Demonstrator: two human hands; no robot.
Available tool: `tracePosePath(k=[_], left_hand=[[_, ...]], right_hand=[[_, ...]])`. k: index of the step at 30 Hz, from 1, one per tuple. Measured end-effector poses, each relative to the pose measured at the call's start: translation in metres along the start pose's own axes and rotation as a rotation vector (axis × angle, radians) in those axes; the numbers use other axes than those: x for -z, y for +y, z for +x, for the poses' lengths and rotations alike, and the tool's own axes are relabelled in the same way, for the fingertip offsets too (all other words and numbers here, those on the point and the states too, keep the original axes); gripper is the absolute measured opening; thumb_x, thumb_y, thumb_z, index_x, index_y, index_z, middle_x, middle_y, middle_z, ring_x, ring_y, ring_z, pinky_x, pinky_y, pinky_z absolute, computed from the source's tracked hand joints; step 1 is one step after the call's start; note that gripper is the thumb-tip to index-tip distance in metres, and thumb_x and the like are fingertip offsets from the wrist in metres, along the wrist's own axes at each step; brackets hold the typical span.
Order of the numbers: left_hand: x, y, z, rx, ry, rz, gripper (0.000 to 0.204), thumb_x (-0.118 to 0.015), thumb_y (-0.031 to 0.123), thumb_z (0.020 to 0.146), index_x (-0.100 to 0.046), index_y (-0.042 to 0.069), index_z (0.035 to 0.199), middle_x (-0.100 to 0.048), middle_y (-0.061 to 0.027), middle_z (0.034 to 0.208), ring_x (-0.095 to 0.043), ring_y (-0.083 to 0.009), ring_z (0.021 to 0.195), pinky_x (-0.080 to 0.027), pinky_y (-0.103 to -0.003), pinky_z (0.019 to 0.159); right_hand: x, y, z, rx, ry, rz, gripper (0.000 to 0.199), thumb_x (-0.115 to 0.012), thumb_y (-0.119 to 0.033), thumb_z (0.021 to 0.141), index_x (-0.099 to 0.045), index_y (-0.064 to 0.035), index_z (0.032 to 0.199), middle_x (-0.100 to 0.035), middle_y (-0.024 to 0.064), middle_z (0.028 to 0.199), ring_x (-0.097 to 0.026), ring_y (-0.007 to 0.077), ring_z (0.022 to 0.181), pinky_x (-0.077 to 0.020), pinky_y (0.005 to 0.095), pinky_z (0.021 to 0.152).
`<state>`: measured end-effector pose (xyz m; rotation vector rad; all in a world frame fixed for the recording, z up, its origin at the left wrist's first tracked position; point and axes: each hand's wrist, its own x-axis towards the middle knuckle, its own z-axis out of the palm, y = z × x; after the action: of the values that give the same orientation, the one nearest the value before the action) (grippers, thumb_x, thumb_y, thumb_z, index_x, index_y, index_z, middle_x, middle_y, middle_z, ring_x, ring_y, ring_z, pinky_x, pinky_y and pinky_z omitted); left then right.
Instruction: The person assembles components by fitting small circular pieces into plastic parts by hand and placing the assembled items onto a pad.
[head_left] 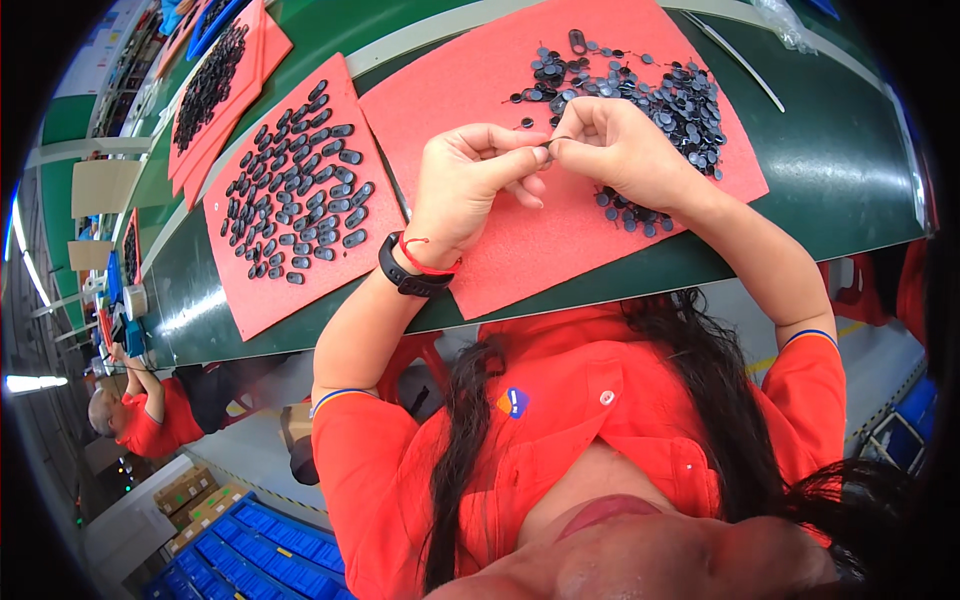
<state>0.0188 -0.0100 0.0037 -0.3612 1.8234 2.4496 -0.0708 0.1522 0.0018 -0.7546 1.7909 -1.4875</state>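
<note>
My left hand (475, 180) and my right hand (622, 150) meet fingertip to fingertip above a large pink foam sheet (500, 275). Both pinch a small dark part (552, 146), mostly hidden by the fingers; its kind cannot be made out. Beyond and under my right hand lies a heap of small round dark discs (690, 110), some with thin wires. One black oval piece (577, 41) rests at the heap's far edge. Left of my left hand, a second pink foam sheet (235, 300) carries many black oval pieces (322, 190) in loose rows.
Stacked pink foam sheets (275, 45) with more black pieces lie at the far left. On the green tabletop (830, 150) are a thin pale stick-like tool (740, 60) and a clear plastic bag (783, 25). A person in red (165, 425) works at left, near blue crates (255, 540).
</note>
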Motion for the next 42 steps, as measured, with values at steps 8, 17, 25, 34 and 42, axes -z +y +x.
tracePosePath(k=[8,17,25,34,42], left_hand=[[0.0035,0.0003,0.0017,-0.02,-0.001,-0.038,0.019,-0.062,0.001,0.081,-0.061,-0.006,0.098,-0.065,-0.0109,0.084,-0.061,-0.0104,0.065,-0.051,-0.02,0.056],[0.004,-0.0028,0.0025,-0.031,0.014,-0.021,0.016,-0.063,-0.001,0.078,-0.061,-0.008,0.091,-0.065,-0.0147,0.08,-0.064,-0.0162,0.062,-0.054,-0.024,0.054],[0.0035,-0.0038,0.0015,-0.006,0.019,0.023,0.016,-0.062,0.0,0.08,-0.062,-0.006,0.095,-0.065,-0.0107,0.08,-0.059,-0.0095,0.058,-0.049,-0.02,0.051],[0.004,-0.0027,0.0028,-0.001,0.009,-0.046,0.012,-0.064,0.0,0.078,-0.061,-0.007,0.087,-0.065,-0.0134,0.077,-0.062,-0.0142,0.057,-0.052,-0.024,0.05],[0.0036,-0.0014,0.0021,-0.002,0.013,-0.043,0.011,-0.063,-0.001,0.078,-0.061,-0.007,0.087,-0.065,-0.0131,0.077,-0.062,-0.0138,0.058,-0.052,-0.023,0.051]], right_hand=[[0.0025,-0.0045,0.0002,0.011,0.002,0.093,0.013,-0.06,-0.016,0.083,-0.054,-0.0038,0.081,-0.05,-0.0056,0.069,-0.04,-0.0002,0.057,-0.0288,0.0166,0.047],[0.0015,-0.0003,0.0007,-0.016,-0.021,0.085,0.012,-0.059,-0.013,0.083,-0.054,-0.0019,0.083,-0.052,-0.0042,0.07,-0.042,-0.0002,0.059,-0.0314,0.0163,0.048],[0.0016,0.0015,0.0014,-0.048,-0.024,0.058,0.013,-0.058,-0.014,0.083,-0.054,-0.0018,0.083,-0.053,-0.0035,0.07,-0.043,0.0,0.058,-0.0322,0.0168,0.047],[0.0015,-0.0024,0.0002,-0.059,-0.014,0.093,0.012,-0.059,-0.013,0.082,-0.053,-0.0022,0.081,-0.05,-0.0043,0.067,-0.039,0.0,0.053,-0.0285,0.0171,0.044],[0.0019,-0.0045,0.0007,-0.097,-0.025,0.114,0.011,-0.058,-0.013,0.082,-0.053,-0.0025,0.081,-0.05,-0.0043,0.066,-0.039,0.0003,0.053,-0.0281,0.0174,0.045]])
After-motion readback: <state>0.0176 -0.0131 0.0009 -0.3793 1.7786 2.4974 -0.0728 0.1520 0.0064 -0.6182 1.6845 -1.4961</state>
